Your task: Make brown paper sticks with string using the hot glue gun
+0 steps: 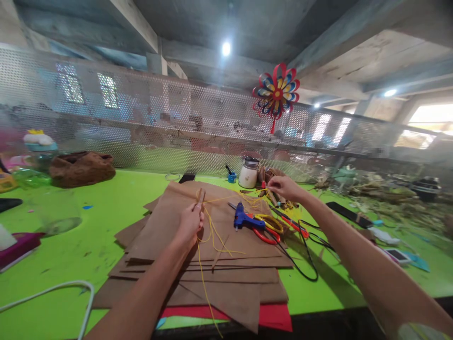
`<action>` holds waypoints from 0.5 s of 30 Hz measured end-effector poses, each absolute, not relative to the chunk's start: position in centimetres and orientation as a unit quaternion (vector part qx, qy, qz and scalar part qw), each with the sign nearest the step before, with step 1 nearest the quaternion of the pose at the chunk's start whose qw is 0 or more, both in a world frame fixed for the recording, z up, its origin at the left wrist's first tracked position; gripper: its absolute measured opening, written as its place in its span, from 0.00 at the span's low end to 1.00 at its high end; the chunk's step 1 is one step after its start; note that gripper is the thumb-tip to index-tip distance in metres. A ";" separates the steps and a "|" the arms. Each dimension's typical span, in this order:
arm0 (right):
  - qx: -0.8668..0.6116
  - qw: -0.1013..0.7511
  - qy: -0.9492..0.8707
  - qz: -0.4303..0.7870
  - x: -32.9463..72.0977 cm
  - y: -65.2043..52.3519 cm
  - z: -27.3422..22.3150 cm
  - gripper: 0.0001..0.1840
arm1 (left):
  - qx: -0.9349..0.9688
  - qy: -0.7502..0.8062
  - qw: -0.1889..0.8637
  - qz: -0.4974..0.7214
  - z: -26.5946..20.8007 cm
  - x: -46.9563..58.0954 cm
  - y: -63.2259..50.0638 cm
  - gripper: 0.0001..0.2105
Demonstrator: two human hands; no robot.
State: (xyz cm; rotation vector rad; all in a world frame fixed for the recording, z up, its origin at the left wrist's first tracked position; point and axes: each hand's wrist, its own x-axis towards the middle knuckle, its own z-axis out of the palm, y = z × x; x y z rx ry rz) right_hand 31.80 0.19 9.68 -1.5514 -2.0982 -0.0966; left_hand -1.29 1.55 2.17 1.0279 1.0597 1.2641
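My left hand (191,221) is closed around a slim brown roll (201,195), apparently paper, held upright above stacked brown paper sheets (152,243). A yellow string (226,197) stretches from this roll to my right hand (285,188), whose fingertips are pinched on it. Loose ends of the string hang below my left hand across the paper. Between the hands, on the sheets, lie a blue glue gun (244,218) and scissors with red handles (266,236). Beneath my right hand is a tangle of yellow string (256,200).
A white jar (248,174) and a small blue pot (231,177) stand at the back. A black cord (307,276) loops right of the paper. Dried plant material (392,191) and a black phone-like object (348,214) lie right; a clear container (60,212) stands left. Perforated metal panels rise behind.
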 end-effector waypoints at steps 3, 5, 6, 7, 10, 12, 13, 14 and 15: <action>-0.584 0.245 -0.770 -0.081 31.8 0.4 9.6 0.05 | 0.429 0.453 0.561 0.544 2.0 -1.3 1.8 0.07; -0.596 0.239 -0.759 -0.107 31.9 0.5 9.7 0.05 | 0.423 0.451 0.560 0.551 1.9 -1.4 1.9 0.07; -0.605 0.238 -0.751 -0.120 32.0 0.5 9.7 0.06 | 0.419 0.451 0.560 0.554 1.8 -1.5 2.0 0.07; -0.615 0.238 -0.740 -0.131 32.3 0.5 9.7 0.06 | 0.415 0.451 0.559 0.558 1.8 -1.6 2.1 0.07; -0.655 0.244 -0.697 -0.161 33.4 0.4 9.8 0.06 | 0.402 0.452 0.558 0.568 1.8 -1.9 2.2 0.07; -0.687 0.255 -0.657 -0.178 34.6 0.3 9.9 0.06 | 0.395 0.451 0.558 0.574 1.7 -1.9 2.2 0.08; -0.703 0.261 -0.636 -0.184 35.3 0.3 9.9 0.07 | 0.392 0.451 0.559 0.575 1.7 -1.9 2.2 0.08; -0.717 0.268 -0.617 -0.186 35.9 0.3 9.9 0.07 | 0.391 0.450 0.560 0.575 1.7 -1.9 2.2 0.08; -0.728 0.273 -0.600 -0.186 36.5 0.3 9.9 0.08 | 0.391 0.449 0.562 0.574 1.7 -1.9 2.1 0.07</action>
